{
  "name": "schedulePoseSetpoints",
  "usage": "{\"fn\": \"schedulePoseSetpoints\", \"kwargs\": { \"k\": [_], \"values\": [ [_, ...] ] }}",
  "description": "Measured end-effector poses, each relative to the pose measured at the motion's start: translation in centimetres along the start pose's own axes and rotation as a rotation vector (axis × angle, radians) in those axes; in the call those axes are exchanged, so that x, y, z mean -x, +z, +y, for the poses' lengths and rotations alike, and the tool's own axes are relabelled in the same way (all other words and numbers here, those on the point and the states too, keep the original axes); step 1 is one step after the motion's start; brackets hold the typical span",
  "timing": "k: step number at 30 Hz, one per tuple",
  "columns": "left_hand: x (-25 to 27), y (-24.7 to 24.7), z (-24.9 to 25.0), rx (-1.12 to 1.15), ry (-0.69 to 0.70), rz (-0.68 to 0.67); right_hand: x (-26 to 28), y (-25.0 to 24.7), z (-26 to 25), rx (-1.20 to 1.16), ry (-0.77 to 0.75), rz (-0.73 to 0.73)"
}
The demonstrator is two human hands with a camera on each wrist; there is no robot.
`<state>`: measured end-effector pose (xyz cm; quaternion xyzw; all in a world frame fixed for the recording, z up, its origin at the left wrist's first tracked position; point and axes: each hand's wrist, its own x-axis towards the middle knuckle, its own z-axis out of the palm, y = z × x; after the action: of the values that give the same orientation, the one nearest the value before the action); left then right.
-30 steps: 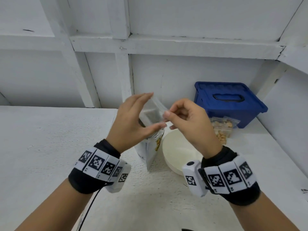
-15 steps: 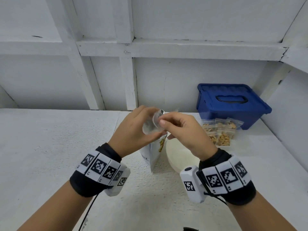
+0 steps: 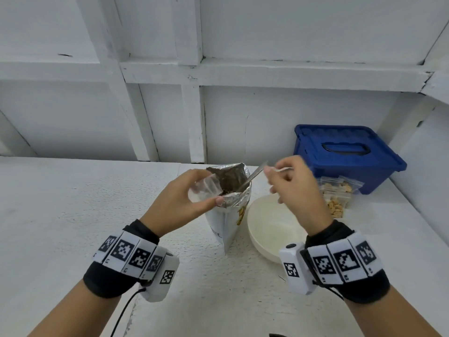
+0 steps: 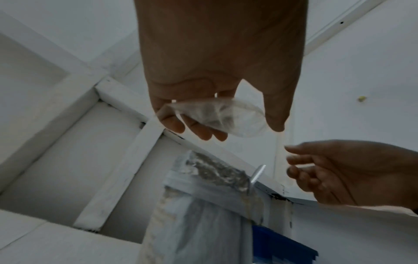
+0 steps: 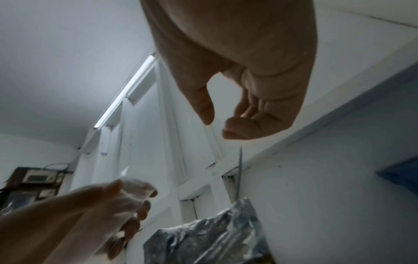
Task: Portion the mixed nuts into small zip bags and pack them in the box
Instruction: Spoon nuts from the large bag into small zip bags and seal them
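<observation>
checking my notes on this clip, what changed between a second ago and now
The right hand let go of the small zip bag and moved right to the spoon handle sticking out of the foil nut pouch; whether it grips the handle yet is unclear. The left hand lowered and holds the bag, mouth open, beside the pouch. The bowl, filled bags and blue box stayed put.

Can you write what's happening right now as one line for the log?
left hand: holds empty zip bag open | right hand: reaching for spoon, not gripping | spoon: stands in nut pouch | box: lid on
</observation>
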<state>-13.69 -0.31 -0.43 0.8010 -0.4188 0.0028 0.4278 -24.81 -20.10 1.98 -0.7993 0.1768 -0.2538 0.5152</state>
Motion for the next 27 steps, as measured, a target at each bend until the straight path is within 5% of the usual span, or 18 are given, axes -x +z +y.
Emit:
{"fn": "schedulePoseSetpoints", "kwargs": {
  "k": [2, 5, 18, 27],
  "values": [
    [0.0, -0.4, -0.6, 0.019, -0.111, 0.024, -0.9, -0.4, 0.8, -0.067, 0.111, 0.05],
    [-0.4, -0.5, -1.2, 0.067, -0.211, 0.032, -1.9, 0.5, 1.7, -0.057, 0.176, -0.085],
    [-1.2, 0.1, -2.6, 0.117, -0.271, 0.004, -3.5, 3.1, 1.7, 0.388, -0.431, -0.057],
    [-1.5, 0.2, -2.9, 0.12, -0.281, -0.003, -3.8, 4.9, 2.7, 0.427, -0.342, -0.204]
  ]
}}
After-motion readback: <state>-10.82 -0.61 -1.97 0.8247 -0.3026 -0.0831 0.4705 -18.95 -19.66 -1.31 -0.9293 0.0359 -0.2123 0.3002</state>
